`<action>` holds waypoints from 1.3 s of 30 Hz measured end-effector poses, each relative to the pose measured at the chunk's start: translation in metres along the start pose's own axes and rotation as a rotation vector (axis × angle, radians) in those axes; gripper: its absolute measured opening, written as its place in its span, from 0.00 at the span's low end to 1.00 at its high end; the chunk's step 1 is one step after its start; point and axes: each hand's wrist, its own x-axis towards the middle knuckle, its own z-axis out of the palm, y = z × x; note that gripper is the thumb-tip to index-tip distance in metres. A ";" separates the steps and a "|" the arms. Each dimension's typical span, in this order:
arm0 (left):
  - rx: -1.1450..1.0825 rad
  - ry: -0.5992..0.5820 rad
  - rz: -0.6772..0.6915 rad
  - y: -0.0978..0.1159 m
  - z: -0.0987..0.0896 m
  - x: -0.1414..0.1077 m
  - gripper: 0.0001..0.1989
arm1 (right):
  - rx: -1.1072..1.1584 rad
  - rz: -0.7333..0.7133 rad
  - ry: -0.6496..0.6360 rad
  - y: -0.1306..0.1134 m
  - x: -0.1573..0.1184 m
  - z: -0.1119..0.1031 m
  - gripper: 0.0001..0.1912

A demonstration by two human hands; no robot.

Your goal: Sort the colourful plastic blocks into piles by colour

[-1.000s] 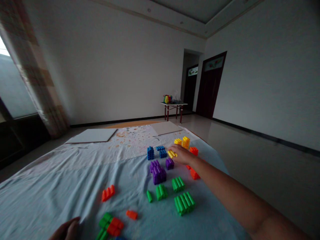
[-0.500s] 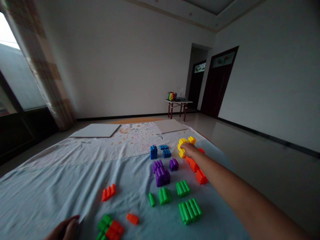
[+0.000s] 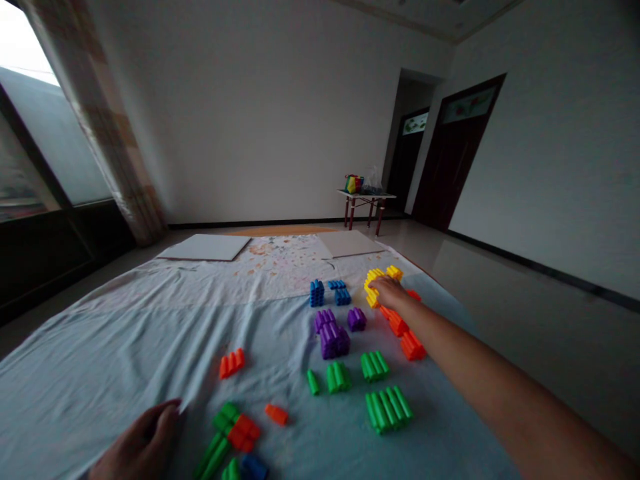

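Note:
My right hand (image 3: 390, 292) reaches far out over the cloth, its fingers bent down onto the yellow building blocks (image 3: 373, 275) and closed on one at the near side. The fingertips are partly hidden. Orange-red blocks (image 3: 412, 345) lie just under and beside that wrist. At the lower left, my left hand (image 3: 143, 443) rests on the cloth, thumb and forefinger brought together; what they pinch, if anything, does not show. To its right lies a joined group of green blocks (image 3: 227, 415) and orange-red blocks (image 3: 244, 432), with a dark blue block (image 3: 254, 467) at the frame's bottom edge.
Blue blocks (image 3: 317, 293), purple blocks (image 3: 334, 339) and green blocks (image 3: 389, 409) stand in colour groups on the cloth (image 3: 125, 360). Loose orange-red pieces (image 3: 232, 363) lie nearer the left hand. Two flat boards (image 3: 207, 247) rest at the far edge. A small table (image 3: 367, 195) stands beyond.
The view has tilted down and shifted left, so more of my left hand and the near blocks shows. My right hand stays at the yellow blocks.

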 end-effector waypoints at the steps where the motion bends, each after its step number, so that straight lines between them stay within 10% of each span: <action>1: -0.014 -0.035 -0.037 0.015 -0.009 -0.007 0.23 | 0.010 -0.020 0.013 -0.005 -0.003 -0.004 0.20; 8: -0.061 -0.059 -0.034 0.057 -0.026 -0.030 0.21 | 0.441 -0.439 0.237 -0.100 -0.068 -0.032 0.13; 13: -0.080 -0.052 -0.020 0.051 -0.022 -0.031 0.20 | 0.686 -0.671 0.053 -0.191 -0.132 -0.024 0.14; 22: -0.105 -0.014 0.014 0.045 -0.017 -0.031 0.19 | 0.630 -0.567 -0.050 -0.277 -0.126 0.024 0.14; 31: -0.182 0.056 0.161 0.049 -0.018 -0.035 0.19 | 0.685 -0.504 -0.014 -0.288 -0.113 0.024 0.24; 39: -0.357 -0.149 0.628 0.081 -0.009 -0.056 0.19 | 0.831 -0.601 0.169 -0.270 -0.124 0.026 0.29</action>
